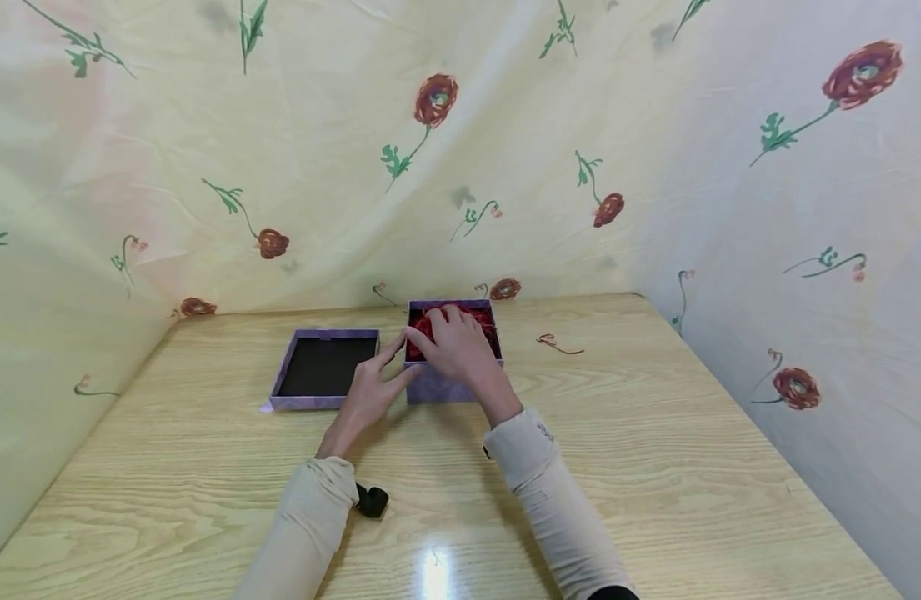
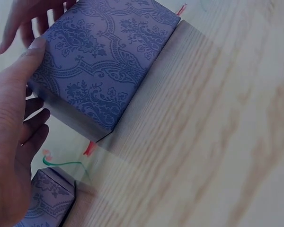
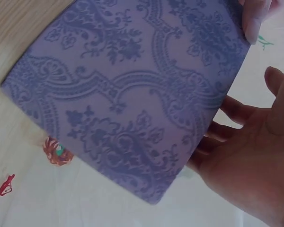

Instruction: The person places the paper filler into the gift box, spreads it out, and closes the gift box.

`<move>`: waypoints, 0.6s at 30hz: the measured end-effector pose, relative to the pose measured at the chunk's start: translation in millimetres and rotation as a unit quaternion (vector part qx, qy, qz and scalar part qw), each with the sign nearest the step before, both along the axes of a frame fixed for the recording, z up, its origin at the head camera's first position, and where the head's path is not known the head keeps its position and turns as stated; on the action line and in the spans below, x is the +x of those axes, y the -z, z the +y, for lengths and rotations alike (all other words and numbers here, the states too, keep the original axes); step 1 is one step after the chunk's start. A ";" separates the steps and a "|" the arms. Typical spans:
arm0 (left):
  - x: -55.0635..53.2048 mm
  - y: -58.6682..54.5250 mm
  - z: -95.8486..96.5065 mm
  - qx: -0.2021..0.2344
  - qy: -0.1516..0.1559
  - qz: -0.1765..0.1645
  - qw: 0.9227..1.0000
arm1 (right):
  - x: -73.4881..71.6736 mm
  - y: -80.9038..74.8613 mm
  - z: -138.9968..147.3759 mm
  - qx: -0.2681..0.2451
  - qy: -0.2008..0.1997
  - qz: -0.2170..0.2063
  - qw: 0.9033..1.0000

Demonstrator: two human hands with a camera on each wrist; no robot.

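A purple patterned box (image 1: 442, 386) stands near the back edge of the table, filled with tangled red strands (image 1: 421, 343). My left hand (image 1: 370, 390) holds its front left corner. In the left wrist view the thumb (image 2: 32, 59) lies on the front face near the rim, while the fingers bend along the side. Over the open top, my right hand (image 1: 456, 346) reaches in, its fingers on the red strands. The right wrist view shows that hand (image 3: 251, 146) with its thumb apart and its fingertips hidden behind the box wall (image 3: 118, 99).
The box's shallow lid (image 1: 307, 402), dark inside, lies to the left with its hollow side up. A loose red strand (image 1: 559, 345) lies on the wooden table (image 1: 655, 467) to the right. Flowered cloth (image 1: 325, 150) hangs behind and at both sides.
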State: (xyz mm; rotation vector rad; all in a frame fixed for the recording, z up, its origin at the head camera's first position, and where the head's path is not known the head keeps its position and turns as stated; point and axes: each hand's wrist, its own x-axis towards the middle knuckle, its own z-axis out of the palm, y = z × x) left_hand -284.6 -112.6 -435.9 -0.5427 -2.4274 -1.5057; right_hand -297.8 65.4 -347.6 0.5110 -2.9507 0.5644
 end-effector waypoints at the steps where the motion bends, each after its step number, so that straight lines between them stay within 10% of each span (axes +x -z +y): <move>1: 0.1 -0.1 0.1 -0.001 0.000 0.001 1.000 | 0.3 -0.1 -1.3 -0.002 -0.006 0.010 1.000; 18: -1.4 1.5 -0.8 0.002 0.005 0.023 1.000 | 9.0 -6.4 -12.4 0.009 -0.013 -0.022 1.000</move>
